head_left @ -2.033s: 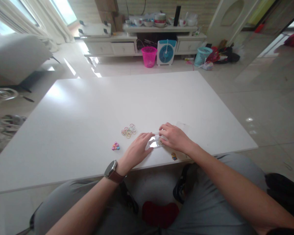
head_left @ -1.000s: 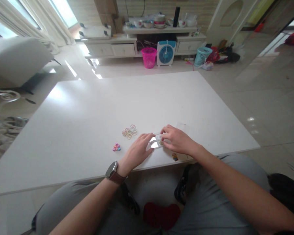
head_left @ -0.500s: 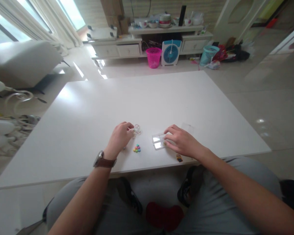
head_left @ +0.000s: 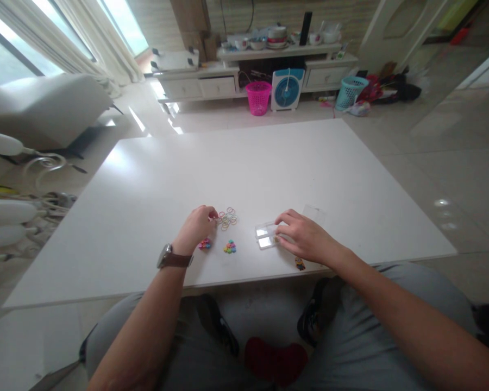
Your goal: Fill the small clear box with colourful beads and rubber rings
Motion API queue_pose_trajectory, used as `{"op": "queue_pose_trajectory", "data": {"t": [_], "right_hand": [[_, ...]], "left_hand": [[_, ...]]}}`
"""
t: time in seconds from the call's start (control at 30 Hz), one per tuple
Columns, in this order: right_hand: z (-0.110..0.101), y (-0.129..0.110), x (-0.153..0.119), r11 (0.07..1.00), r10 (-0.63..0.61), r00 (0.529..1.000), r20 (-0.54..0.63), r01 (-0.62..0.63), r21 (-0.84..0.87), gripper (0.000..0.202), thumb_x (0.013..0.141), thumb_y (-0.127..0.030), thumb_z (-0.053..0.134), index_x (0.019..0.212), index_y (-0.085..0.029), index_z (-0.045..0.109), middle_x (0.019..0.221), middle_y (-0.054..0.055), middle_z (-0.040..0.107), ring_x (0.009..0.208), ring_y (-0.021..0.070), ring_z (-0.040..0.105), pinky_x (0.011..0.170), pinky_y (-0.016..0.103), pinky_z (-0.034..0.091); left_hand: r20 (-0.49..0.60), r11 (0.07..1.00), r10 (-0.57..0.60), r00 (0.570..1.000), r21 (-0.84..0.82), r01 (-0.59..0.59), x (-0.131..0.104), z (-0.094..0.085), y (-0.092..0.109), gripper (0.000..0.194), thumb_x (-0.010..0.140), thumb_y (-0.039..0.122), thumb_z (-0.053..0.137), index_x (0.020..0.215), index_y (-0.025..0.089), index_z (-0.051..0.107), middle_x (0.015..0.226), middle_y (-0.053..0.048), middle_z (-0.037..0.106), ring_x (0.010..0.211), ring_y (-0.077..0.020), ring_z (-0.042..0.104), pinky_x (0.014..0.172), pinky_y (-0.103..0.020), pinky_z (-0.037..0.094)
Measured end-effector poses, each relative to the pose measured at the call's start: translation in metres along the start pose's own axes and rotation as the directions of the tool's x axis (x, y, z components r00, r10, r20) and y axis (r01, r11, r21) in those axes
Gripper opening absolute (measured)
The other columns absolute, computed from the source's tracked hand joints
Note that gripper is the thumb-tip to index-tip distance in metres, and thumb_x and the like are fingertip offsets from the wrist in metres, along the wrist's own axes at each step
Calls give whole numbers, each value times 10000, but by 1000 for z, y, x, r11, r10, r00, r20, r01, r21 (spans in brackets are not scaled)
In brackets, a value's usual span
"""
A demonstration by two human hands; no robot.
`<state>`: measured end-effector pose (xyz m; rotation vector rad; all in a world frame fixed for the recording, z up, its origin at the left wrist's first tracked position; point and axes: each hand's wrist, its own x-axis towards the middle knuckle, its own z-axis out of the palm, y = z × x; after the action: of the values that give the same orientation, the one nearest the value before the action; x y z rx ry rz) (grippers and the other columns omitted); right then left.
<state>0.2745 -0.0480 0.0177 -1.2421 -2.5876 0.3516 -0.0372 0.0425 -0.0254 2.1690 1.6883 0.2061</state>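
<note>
My left hand (head_left: 199, 227), with a brown-strapped watch on its wrist, has its fingertips closed at the left edge of a loose pile of thin, pale and pinkish elastic bands (head_left: 228, 218). What the fingertips pinch is too small to make out. Pink and red small pieces (head_left: 205, 244) lie under that hand, partly hidden. Several multicoloured little pieces (head_left: 230, 247) are heaped beside them. My right hand (head_left: 301, 236) hovers or rests, thumb and fingers apart, over the right part of a clear divided plastic box (head_left: 264, 242), hiding much of it. Below lies a yellow cartoon-figure piece (head_left: 300, 264).
A transparent flat lid-like piece (head_left: 315, 213) lies behind my right hand on the white table (head_left: 236, 168). The table's near edge runs just above my legs. Beyond stand a pink basket (head_left: 258, 99), a blue fan (head_left: 286, 89) and a light-blue basket (head_left: 350, 92).
My left hand has drawn slightly left from the elastic bands, uncovering more of them and the pink-red pieces. My right hand stays over the box. The view has shifted a little.
</note>
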Motion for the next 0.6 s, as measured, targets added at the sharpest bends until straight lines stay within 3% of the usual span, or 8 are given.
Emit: {"op": "queue_pose_trajectory", "data": {"t": [0.33, 0.6], "right_hand": [[1, 1, -1, 1000, -4, 1000, 9, 4, -2, 102, 896, -158, 582, 863, -171, 678, 1073, 109, 635, 1056, 260, 533, 905, 403, 500], [1, 2, -1, 1000, -19, 1000, -6, 19, 11, 106, 896, -159, 587, 849, -171, 681, 1056, 113, 636, 1054, 263, 534, 896, 406, 504]], "left_hand": [[55, 999, -54, 997, 8, 54, 0, -10, 6, 140, 823, 240, 558, 800, 179, 683, 788, -68, 695, 730, -194, 618, 693, -302, 439], [49, 998, -2, 999, -66, 5, 0, -15, 9, 180, 841, 274, 559, 819, 183, 713, 804, -55, 720, 731, -183, 615, 658, -288, 411]]}}
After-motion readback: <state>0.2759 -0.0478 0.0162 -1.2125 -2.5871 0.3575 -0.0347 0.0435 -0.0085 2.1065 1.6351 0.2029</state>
